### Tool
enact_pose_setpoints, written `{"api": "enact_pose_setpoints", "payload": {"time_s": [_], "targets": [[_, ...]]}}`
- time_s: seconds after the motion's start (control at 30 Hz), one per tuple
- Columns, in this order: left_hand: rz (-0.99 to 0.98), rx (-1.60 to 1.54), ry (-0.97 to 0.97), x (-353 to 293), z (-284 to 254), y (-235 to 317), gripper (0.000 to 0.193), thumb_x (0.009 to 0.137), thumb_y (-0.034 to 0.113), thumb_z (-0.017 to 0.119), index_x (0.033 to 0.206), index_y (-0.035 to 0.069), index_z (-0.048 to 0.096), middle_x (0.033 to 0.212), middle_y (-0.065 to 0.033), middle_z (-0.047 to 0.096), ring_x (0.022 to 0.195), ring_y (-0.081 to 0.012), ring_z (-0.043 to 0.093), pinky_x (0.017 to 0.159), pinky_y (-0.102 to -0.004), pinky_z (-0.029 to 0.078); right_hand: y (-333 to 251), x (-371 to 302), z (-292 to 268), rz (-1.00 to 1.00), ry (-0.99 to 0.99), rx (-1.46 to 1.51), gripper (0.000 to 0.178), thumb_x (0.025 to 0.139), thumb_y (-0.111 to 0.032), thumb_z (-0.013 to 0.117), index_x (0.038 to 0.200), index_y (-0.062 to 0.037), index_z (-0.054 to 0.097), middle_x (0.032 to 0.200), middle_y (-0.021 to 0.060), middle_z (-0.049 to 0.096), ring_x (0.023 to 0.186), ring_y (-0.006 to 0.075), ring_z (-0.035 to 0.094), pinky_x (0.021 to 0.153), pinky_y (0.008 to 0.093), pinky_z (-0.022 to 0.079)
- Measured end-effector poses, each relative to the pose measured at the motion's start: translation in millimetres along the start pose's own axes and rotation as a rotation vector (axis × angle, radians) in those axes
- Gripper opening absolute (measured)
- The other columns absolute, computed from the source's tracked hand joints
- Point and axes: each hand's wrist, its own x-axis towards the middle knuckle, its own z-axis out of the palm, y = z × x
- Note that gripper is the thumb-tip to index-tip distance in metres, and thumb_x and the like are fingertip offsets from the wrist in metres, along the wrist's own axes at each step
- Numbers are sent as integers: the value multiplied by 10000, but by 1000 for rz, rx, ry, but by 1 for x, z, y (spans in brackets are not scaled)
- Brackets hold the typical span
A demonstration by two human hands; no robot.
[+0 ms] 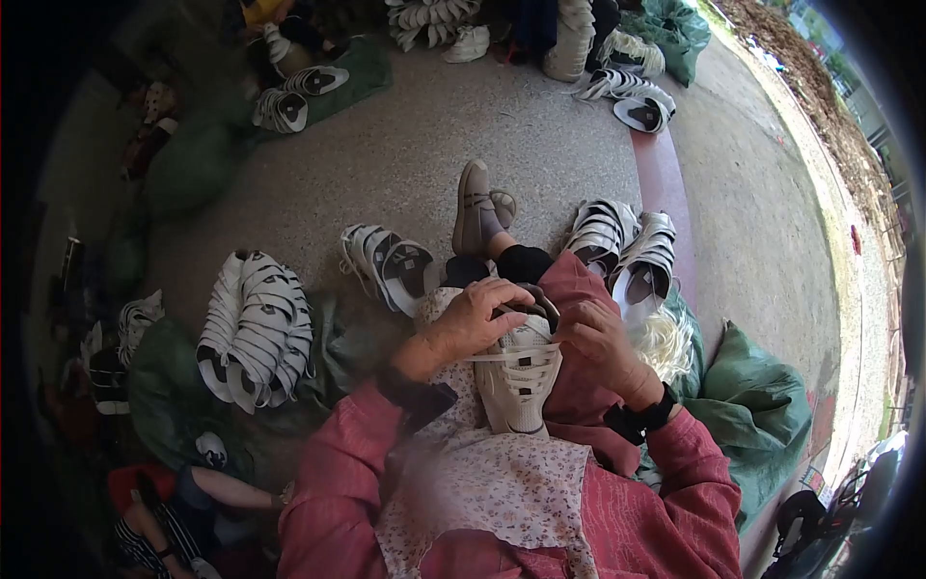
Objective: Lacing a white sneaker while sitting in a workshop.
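A white sneaker upper point(513, 398) lies on my lap, toe toward me, its dark-lined opening facing away. White shoelace point(509, 357) crosses its eyelets in several rows, and one stretch reaches out past the left side. My left hand point(470, 321) grips the upper at the collar, fingers bent over the opening. At the right eyelet edge my right hand point(600, 345) pinches the lace between thumb and fingers; the fingertips partly cover that spot. A flowered apron point(502, 487) lies under the upper.
Nested shoe uppers point(256, 328) stand at left, with smaller stacks point(386, 265) ahead and more uppers point(627, 251) at right. Loose white laces point(664, 345) hang beside my right knee over a green sack point(752, 396). Another person's arm point(231, 487) shows at lower left.
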Motion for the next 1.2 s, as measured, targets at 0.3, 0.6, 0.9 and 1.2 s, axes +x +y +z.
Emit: {"api": "enact_pose_setpoints", "payload": {"time_s": [0.3,0.6,0.9,1.2], "targets": [[47,234,-81,5,5,-1,195,886,275,689,1006,129,738,991,-23,721,998,-233,597,949,-400,399,3,-5,12,-194,90,-651,245,718,-193,648,947,-107,636,1037,37,603,898,194,590,752,359,428],[126,280,315,-25,1,11,241,847,217,730,1015,55,674,952,-91,666,949,-298,605,886,-410,455,-5,-7,-31,316,-95,55,353,823,-204,723,1104,-30,601,1055,123,613,957,288,595,854,382,448],[-78,195,110,-84,-3,8,236,908,254,706,877,29,642,838,-102,650,808,-314,624,789,-406,472,-9,-9,-21,391,-180,23,321,816,-198,726,1054,-24,599,964,107,612,888,280,607,808,398,469],[-266,-556,-126,-75,-19,37,341,1016,348,588,947,28,684,673,58,551,638,-52,500,603,-232,408,1,-8,-15,355,-194,25,212,811,-133,693,960,-13,602,819,146,592,782,347,591,719,410,462]]}}
